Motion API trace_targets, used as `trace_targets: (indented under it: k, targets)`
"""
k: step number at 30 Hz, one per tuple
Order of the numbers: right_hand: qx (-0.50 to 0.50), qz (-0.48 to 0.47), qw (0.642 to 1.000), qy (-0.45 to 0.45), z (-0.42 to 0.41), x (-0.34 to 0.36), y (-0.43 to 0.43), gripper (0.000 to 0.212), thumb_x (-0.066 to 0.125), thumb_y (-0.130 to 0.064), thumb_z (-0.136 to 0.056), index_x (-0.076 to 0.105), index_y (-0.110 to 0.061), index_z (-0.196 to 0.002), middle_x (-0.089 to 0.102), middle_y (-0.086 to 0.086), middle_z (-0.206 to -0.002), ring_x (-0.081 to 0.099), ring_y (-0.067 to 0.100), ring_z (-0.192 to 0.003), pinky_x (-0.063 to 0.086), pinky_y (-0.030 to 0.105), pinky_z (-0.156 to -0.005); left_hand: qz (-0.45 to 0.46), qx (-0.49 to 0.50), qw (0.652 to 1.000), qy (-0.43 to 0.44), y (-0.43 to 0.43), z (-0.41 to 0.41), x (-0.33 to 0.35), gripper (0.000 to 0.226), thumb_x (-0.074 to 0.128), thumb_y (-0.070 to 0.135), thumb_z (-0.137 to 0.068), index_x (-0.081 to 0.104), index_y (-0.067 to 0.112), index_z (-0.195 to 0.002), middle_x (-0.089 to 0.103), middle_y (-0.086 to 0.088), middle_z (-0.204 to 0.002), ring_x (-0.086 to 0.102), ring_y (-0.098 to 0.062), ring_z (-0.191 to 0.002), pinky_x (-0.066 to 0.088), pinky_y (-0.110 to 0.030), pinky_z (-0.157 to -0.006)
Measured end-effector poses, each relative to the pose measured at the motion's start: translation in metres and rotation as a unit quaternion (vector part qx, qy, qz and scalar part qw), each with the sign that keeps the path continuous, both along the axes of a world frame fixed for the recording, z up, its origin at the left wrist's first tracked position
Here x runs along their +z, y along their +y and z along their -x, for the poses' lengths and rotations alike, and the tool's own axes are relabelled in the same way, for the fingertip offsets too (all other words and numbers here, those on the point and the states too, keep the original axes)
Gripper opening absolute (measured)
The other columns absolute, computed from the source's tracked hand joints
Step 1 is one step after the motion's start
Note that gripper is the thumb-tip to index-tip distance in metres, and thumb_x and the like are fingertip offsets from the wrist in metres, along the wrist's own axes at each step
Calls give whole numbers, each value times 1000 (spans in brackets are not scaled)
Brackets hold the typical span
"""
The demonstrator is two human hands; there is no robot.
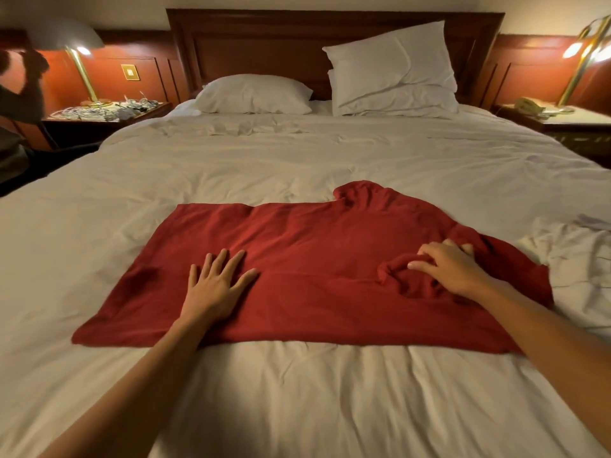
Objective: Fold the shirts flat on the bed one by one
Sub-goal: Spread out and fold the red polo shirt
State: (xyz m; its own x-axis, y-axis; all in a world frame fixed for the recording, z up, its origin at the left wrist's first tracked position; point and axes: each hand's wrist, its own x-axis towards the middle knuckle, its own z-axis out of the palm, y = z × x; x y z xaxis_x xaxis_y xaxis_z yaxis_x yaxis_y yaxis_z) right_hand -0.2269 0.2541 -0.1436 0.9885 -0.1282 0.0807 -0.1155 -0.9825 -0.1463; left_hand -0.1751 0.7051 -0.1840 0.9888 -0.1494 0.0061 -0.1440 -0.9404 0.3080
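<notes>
A dark red shirt [314,252] lies spread sideways on the white bed [297,160], its body smooth to the left and its collar end rumpled at the right. My left hand [215,282] lies flat with spread fingers on the shirt's left part. My right hand [446,266] has its fingers curled into a bunched fold of red fabric at the right. One sleeve [360,193] sticks out toward the headboard.
A crumpled white garment [568,252] lies at the bed's right edge beside the red shirt. Two pillows [390,71] lean at the headboard. Nightstands with lamps stand on both sides, the left one [109,110] cluttered with cables.
</notes>
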Motion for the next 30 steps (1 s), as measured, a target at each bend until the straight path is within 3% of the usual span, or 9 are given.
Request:
trace_targets:
  k: [3, 9, 14, 16, 18, 21, 24, 26, 30]
  targets:
    - [-37, -12, 991, -131, -10, 12, 7, 36, 55, -49, -95, 62, -20, -114, 60, 6, -120, 49, 33, -118, 30, 48, -98, -30, -5, 1000, 3, 4, -2, -3, 73, 14, 75, -89, 4, 48, -156, 2, 5, -168, -3, -20, -154, -3, -47, -123]
    - [-127, -75, 984, -103, 34, 17, 9, 58, 55, -53, -94, 40, -31, -146, 39, 15, -144, 42, 40, -129, 36, 54, -104, -68, -4, 998, 2, 3, -1, -4, 63, 21, 63, -99, 3, 47, -156, 1, 4, -168, -4, -22, -154, -1, -48, -123]
    - [-201, -137, 967, -73, 118, -2, -17, 56, 58, -55, -91, 49, -20, -134, 59, 21, -119, 60, 42, -105, 49, 45, -84, -6, 27, 1000, -14, -3, 5, 0, 68, 28, 68, -95, 16, 43, -156, 9, 1, -167, 0, -22, -154, -2, -49, -122]
    - [-169, -147, 968, -112, 137, -6, -20, 44, 65, -49, -89, 56, -18, -118, 66, 11, -90, 65, 37, -88, 47, 37, -69, 16, 49, 999, -18, -1, 11, 2, 75, 27, 74, -88, 19, 42, -156, 9, -1, -167, -2, -23, -154, -3, -51, -122]
    - [-151, -169, 965, -131, 149, -6, -27, 34, 73, -43, -85, 58, -18, -103, 57, -3, -70, 64, 33, -75, 47, 35, -65, 16, 79, 997, 0, 7, 16, 3, 87, 21, 83, -79, 14, 44, -156, 2, -4, -168, -7, -26, -154, -6, -52, -121]
    - [-167, -206, 959, -104, 155, 1, -55, 43, 81, -44, -76, 57, -16, -99, 57, -1, -78, 59, 26, -75, 50, 39, -70, -8, 130, 991, 36, 22, 22, 1, 98, 16, 93, -71, 4, 47, -156, -8, -10, -167, -12, -32, -153, -9, -53, -120]
    - [-151, -167, 974, -32, 153, 6, -74, 49, 79, -54, -74, 60, -19, -103, 61, 0, -87, 59, 21, -79, 48, 36, -74, -45, 153, 985, 72, 23, 23, 5, 105, 9, 97, -65, 0, 46, -156, -9, -11, -167, -12, -36, -152, -10, -58, -119]
    - [-131, -155, 978, -47, 145, 9, -70, 46, 75, -56, -77, 62, -21, -103, 61, 0, -86, 60, 21, -79, 50, 37, -74, -40, 163, 982, 85, 10, 21, 10, 105, 8, 97, -65, 1, 45, -156, -7, -10, -167, -11, -37, -152, -11, -62, -117]
    - [-74, -164, 979, -93, 110, 14, -43, 41, 72, -48, -84, 65, -20, -113, 63, 7, -101, 62, 27, -90, 51, 38, -83, 17, 70, 997, 17, -59, 25, 16, 77, 25, 80, -86, 31, 41, -152, 19, -4, -165, 5, -31, -153, -3, -63, -118]
